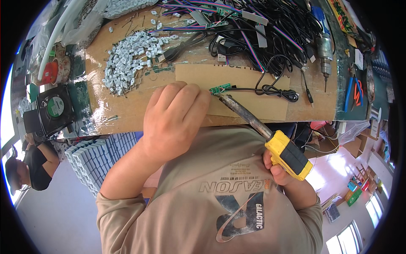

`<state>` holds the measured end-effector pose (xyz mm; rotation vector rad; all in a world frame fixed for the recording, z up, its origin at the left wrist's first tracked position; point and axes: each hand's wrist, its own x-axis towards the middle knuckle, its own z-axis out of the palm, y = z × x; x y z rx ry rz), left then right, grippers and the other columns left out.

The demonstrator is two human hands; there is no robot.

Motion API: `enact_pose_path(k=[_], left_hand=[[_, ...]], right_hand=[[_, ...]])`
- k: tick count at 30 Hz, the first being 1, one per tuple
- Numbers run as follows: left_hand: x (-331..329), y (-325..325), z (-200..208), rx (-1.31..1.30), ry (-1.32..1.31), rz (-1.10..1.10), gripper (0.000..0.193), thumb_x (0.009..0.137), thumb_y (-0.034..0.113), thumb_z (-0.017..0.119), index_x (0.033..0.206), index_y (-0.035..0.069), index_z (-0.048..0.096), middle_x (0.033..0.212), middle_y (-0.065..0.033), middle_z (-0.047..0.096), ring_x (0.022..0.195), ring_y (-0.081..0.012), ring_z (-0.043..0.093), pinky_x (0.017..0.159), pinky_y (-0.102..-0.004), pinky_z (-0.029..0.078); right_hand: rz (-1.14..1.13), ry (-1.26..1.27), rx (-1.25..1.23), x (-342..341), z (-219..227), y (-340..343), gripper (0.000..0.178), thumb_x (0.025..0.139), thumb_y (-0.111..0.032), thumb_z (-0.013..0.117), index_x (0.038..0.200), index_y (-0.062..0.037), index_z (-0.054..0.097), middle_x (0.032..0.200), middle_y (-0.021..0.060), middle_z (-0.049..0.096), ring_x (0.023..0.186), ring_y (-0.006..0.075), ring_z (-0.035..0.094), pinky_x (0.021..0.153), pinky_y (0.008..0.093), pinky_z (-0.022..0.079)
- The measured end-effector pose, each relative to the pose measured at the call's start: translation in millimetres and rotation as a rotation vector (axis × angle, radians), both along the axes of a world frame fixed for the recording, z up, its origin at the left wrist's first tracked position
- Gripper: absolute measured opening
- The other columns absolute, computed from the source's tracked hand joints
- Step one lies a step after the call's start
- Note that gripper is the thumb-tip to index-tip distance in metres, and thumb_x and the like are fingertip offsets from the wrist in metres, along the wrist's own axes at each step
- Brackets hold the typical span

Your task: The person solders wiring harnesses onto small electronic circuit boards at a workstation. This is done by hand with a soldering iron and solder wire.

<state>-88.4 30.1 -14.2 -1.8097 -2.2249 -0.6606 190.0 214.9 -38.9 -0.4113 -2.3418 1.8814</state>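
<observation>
My right hand [277,170] is wrapped around the yellow and black handle of a soldering iron [258,125]. The iron's dark, worn tip reaches the left end of a small green circuit board [220,89], which lies on a flat piece of brown cardboard [249,106]. A black cable [270,89] runs from the board's right end into a tied coil. Beside the board's left end, my left hand [175,116] is closed with its fingertips pressed together. The back of that hand hides what the fingers hold.
White plastic clips [127,61] are heaped at the left. Behind the board lies a tangle of black cables [262,38] and striped ribbon wires. A drill [325,53] and pliers [354,93] lie at the right. A black fan [55,108] stands at the left edge; a person [36,165] sits beyond it.
</observation>
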Motion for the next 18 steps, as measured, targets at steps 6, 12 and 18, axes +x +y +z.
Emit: enact_pose_path(k=[6, 12, 18], left_hand=[[1, 1, 2, -0.012, -0.010, 0.008, 0.039, 0.069, 0.016, 0.061, 0.103, -0.002, 0.066, 0.098, -0.0119, 0.060, 0.087, -0.0276, 0.060, 0.074, -0.0372, 0.049], [2, 3, 9, -0.012, -0.019, -0.011, 0.037, 0.066, 0.006, 0.065, 0.102, -0.004, 0.068, 0.097, -0.0130, 0.064, 0.083, -0.0291, 0.063, 0.069, -0.0373, 0.050], [2, 3, 11, -0.031, -0.008, -0.013, 0.038, 0.066, 0.006, 0.065, 0.102, -0.004, 0.068, 0.097, -0.0126, 0.063, 0.084, -0.0285, 0.063, 0.069, -0.0368, 0.050]], right_hand=[[-0.040, 0.020, -0.007, 1, -3, -3, 0.023, 0.087, -0.032, 0.073, 0.085, -0.0099, 0.067, 0.079, 0.0038, 0.066, 0.070, 0.0233, 0.064, 0.058, 0.0342, 0.049], [0.000, 0.004, -0.237, 9, -11, 1, 0.029, 0.084, -0.033, 0.075, 0.090, -0.0061, 0.066, 0.078, 0.0050, 0.064, 0.062, 0.0210, 0.061, 0.053, 0.0310, 0.047], [-0.081, -0.036, -0.326, 13, -14, -3, 0.034, 0.082, -0.034, 0.077, 0.092, -0.0038, 0.064, 0.077, 0.0027, 0.062, 0.063, 0.0131, 0.059, 0.051, 0.0261, 0.043]])
